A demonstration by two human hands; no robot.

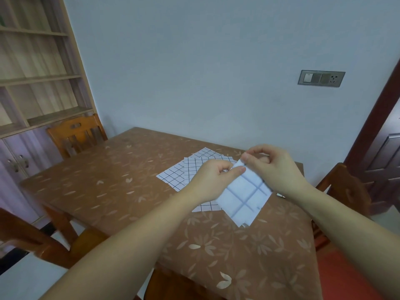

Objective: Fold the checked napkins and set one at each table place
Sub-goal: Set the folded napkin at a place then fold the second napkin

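At the far left stands a pale wooden shelf unit (39, 83), with open shelves above and cupboard doors below. In front of it an orange-brown wooden chair (75, 135) is drawn up to the far left side of the table (104, 191), which wears a brown cloth printed with pale leaves. A second wooden chair (28, 234) sits at the near left corner.

Right of the table's middle lies a loose pile of white checked napkins (173, 175), flat and overlapping, their dark grid facing up. The left hand (214, 176) reaches in over this pile. Its grip pinches, thumb against forefinger, the upper corner of a folded white napkin with a faint blue-grey check (244, 198). That napkin hangs as a diamond in front of the pile, towards the table's right side; whether its lower corner touches the cloth cannot be told. The right hand (275, 167) meets the left at the same upper corner, its grip pinching the edge between thumb and curled fingers.

On the pale blue wall (194, 61) beyond is a grey switch-and-socket plate (321, 78). A third wooden chair (344, 187) stands at the table's right side, and a dark brown door frame (374, 126) rises at the far right.
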